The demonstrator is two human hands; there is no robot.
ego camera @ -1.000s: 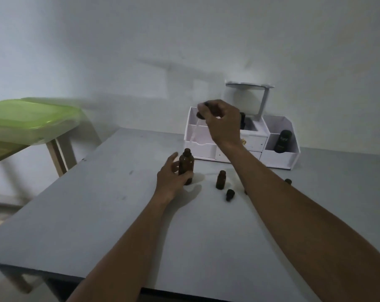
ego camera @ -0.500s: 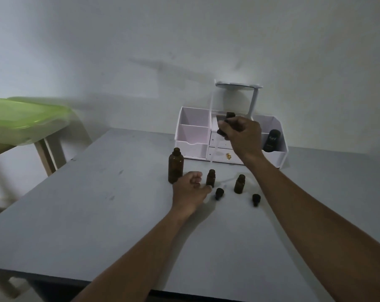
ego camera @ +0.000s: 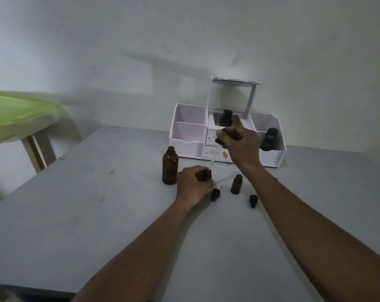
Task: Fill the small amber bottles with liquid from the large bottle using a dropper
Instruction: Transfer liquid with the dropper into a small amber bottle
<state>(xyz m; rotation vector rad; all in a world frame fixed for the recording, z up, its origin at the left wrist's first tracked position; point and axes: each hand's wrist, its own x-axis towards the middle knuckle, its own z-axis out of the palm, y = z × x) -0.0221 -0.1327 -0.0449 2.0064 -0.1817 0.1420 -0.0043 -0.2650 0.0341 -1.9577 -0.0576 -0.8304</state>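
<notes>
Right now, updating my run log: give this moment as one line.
left hand: grips small amber bottle | right hand: pinches dropper, tip at bottle mouth | large bottle: uncapped, upright

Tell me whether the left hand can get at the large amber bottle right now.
Probably yes. The large amber bottle stands just beside the left hand, with nothing between them. But that hand grips a small amber bottle, so it would have to let go first.

Dim white wall (ego camera: 184, 40), grey table (ego camera: 75, 214), perhaps green stool (ego camera: 21, 114)
</notes>
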